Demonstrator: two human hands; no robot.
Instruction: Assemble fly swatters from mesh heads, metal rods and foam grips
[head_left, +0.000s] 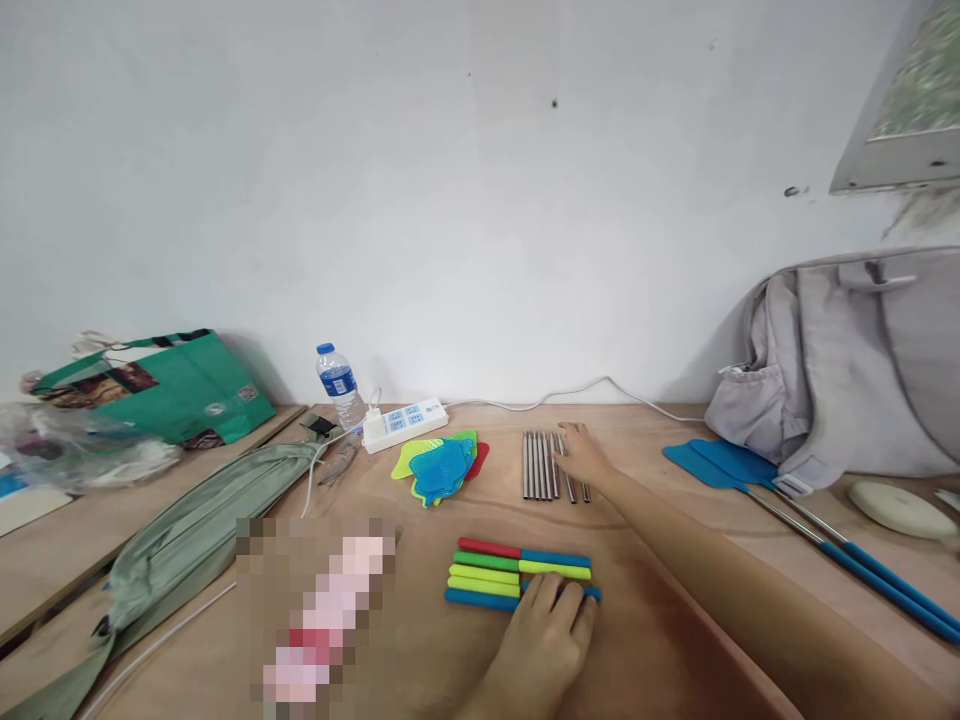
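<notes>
My left hand is curled over the right end of a row of coloured handle grips, its fingers closed on a blue grip that it partly hides. Red, green and yellow grips lie beside it. Farther back, my right hand has its fingers apart at the right side of several metal tubes. Its fingertips are at the upper part of the rightmost tubes, which lie slightly tilted. To the left is a pile of flat plastic swatter heads, blue on top.
A power strip and water bottle stand by the wall. On the left are a grey-green bag and a green bag. Two blue fly swatters and a grey backpack are on the right. A pixelated area covers something in front.
</notes>
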